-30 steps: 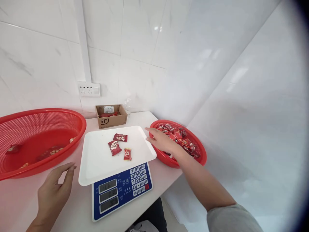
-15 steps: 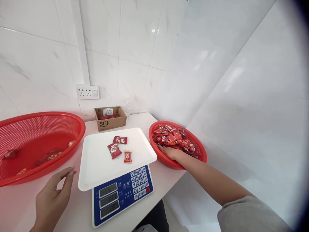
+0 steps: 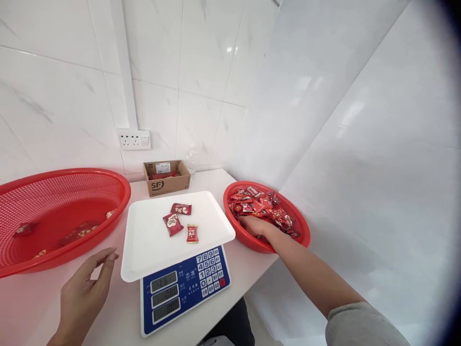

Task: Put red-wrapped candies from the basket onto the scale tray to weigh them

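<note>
A: The right hand (image 3: 256, 225) is down in the small red basket (image 3: 300, 242), fingers curled into the heap of red wrapped candies (image 3: 264, 207). Whether they have closed on a piece I cannot tell; the fingertips are buried among the wrappers.

B: And the left hand (image 3: 84, 293)?

A: It rests on the white counter (image 3: 32, 307), fingers loosely apart, holding nothing. Just beyond its fingertips is the corner of the white scale tray (image 3: 144, 254), and the large red basket (image 3: 72, 250) sits just past them on the far side.

B: What could go wrong?

A: The wrappers look slick and lie tangled, so I'd judge a shallow pinch may drag two or three, or drop one over the basket rim near the wrist. Three candies on the tray (image 3: 180, 222) lie well away from the right fingers. A sleeve or palm leaning on that tray would likely upset the reading on the blue scale (image 3: 183, 288).
</note>
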### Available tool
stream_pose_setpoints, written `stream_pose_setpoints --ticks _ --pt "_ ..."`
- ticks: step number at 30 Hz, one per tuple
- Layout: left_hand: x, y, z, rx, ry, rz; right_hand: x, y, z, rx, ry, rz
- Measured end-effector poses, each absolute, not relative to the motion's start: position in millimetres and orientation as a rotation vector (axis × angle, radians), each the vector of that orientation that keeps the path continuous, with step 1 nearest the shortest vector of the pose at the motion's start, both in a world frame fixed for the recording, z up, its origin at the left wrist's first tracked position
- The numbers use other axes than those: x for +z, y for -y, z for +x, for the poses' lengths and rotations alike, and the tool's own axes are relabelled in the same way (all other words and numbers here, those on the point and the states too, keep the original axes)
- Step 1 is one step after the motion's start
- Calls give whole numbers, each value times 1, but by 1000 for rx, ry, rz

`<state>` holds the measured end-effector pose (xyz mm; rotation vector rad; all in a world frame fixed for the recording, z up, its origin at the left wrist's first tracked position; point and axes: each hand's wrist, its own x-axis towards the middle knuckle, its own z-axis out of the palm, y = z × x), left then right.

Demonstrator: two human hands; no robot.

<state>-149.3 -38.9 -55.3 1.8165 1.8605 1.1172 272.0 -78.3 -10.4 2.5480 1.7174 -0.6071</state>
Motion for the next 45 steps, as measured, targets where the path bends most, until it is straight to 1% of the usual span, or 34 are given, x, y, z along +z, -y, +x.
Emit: stream_pose_setpoints --ticks 3,7,15,21,25,27,30,32,36,41,45 --pt "-57 38 -150 1162 -1832 1864 -9 76 278 -732 -1756 2411" --pt "-60 34 -152 1243 -1810 1854 -5 79 289 -650 -1827 2450" --pt "-61 31 -156 1158 -1852 1765 13 88 293 -367 -1974 2732" --pt "-67 29 -159 1218 -1791 1820 27 92 284 -236 -1962 3009" --pt "-68 30 -158 1258 -1761 1819 38 89 259 -270 -2053 3124" --pt "-68 31 -157 1283 -1719 1827 43 84 237 -428 -2189 3049" --pt "-68 32 -156 1306 -1683 1841 45 72 197 -774 -2520 2721" --pt "-67 32 -156 1313 -1677 1839 41 60 172 -852 -2637 2546" --pt "-65 32 -155 1368 -1662 1828 32 38 144 -776 -2698 2485" --pt "-63 32 -155 1356 -1662 1795 34 32 142 -601 -2721 2514" --pt "-64 33 -154 1339 -1643 1791 33 37 146 -603 -2727 2469"
